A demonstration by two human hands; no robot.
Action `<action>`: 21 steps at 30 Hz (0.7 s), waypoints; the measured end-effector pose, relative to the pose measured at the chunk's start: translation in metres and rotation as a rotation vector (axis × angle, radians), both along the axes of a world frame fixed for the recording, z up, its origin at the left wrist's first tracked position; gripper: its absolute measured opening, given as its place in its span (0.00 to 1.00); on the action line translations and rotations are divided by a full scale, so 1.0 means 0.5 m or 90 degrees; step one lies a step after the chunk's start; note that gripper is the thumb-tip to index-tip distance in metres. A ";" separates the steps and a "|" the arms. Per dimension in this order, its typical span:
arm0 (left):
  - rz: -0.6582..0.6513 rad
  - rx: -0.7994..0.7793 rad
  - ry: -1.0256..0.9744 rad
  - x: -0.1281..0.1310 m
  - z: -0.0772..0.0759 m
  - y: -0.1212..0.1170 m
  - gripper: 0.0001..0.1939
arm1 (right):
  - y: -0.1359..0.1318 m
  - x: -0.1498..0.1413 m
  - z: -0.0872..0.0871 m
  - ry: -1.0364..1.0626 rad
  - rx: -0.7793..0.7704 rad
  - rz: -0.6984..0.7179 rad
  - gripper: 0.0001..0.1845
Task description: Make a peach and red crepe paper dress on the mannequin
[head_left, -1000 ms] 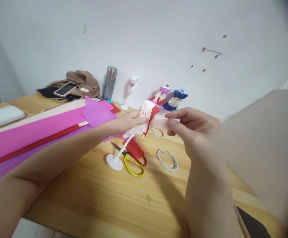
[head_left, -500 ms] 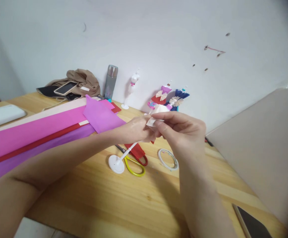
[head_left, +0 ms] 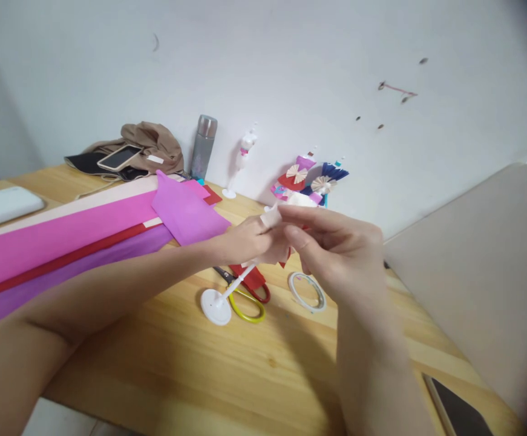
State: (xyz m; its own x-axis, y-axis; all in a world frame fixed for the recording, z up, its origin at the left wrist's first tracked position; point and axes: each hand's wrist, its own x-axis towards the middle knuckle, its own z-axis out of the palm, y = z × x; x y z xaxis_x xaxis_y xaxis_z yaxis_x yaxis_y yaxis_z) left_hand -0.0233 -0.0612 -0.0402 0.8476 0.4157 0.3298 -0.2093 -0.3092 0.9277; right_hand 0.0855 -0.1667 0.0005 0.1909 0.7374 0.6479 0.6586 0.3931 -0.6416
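Note:
My left hand (head_left: pixel 247 239) is closed around a small white doll mannequin on a stand (head_left: pixel 218 306). The stand's thin pole and round base stick out below, tilted, and its upper part is hidden by my fingers. A small whitish strip (head_left: pixel 270 217), paper or tape, lies across a finger of my left hand. At its far edge is the index fingertip of my right hand (head_left: pixel 336 248), whose thumb is apart from that fingertip. Bits of red and pale material show beneath my hands. Scissors (head_left: pixel 249 306) with yellow and red handles lie under the stand, beside red fabric (head_left: pixel 252 277).
A roll of white tape (head_left: pixel 307 292) lies right of the scissors. Pink, red and purple sheets (head_left: pixel 86 227) cover the left side. Dressed mannequins (head_left: pixel 306 175), a bare one (head_left: pixel 245 154) and a grey flask (head_left: pixel 203 148) stand along the wall. A phone (head_left: pixel 458 406) lies at front right.
The whitish strip, before pinched between my right thumb and index finger, now lies across my left finger. My right thumb has moved away from the index fingertip.

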 end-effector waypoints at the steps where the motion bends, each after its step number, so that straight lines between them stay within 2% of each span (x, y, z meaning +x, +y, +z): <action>1: -0.010 -0.052 -0.009 0.004 -0.006 0.005 0.19 | -0.005 0.002 0.006 -0.001 0.027 -0.010 0.09; 3: -0.046 -0.141 -0.044 0.013 -0.017 0.021 0.20 | -0.011 0.014 0.018 0.025 0.117 -0.063 0.09; 5: -0.059 -0.178 -0.093 0.020 -0.028 0.039 0.20 | -0.008 0.034 0.026 0.068 0.199 -0.124 0.08; 7: -0.049 -0.190 -0.110 0.022 -0.034 0.054 0.22 | 0.005 0.059 0.025 0.092 0.167 -0.140 0.07; 10: -0.017 -0.193 -0.128 0.018 -0.036 0.061 0.25 | 0.037 0.087 0.011 0.122 0.010 -0.071 0.06; 11: -0.010 -0.190 -0.137 0.015 -0.035 0.061 0.25 | 0.047 0.091 0.005 0.131 -0.010 -0.054 0.06; 15: 0.000 -0.172 -0.155 0.009 -0.032 0.062 0.24 | 0.070 0.085 -0.015 0.096 -0.019 -0.033 0.03; 21: 0.019 -0.176 -0.136 0.005 -0.036 0.073 0.20 | 0.081 0.085 -0.034 -0.010 -0.048 0.053 0.09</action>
State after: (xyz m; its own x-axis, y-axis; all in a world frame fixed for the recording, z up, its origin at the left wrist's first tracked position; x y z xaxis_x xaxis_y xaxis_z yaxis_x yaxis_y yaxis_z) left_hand -0.0208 -0.0249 -0.0579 0.7578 0.5380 0.3692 -0.4019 -0.0609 0.9137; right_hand 0.1279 -0.1263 -0.0165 0.1169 0.7969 0.5927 0.6363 0.3982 -0.6607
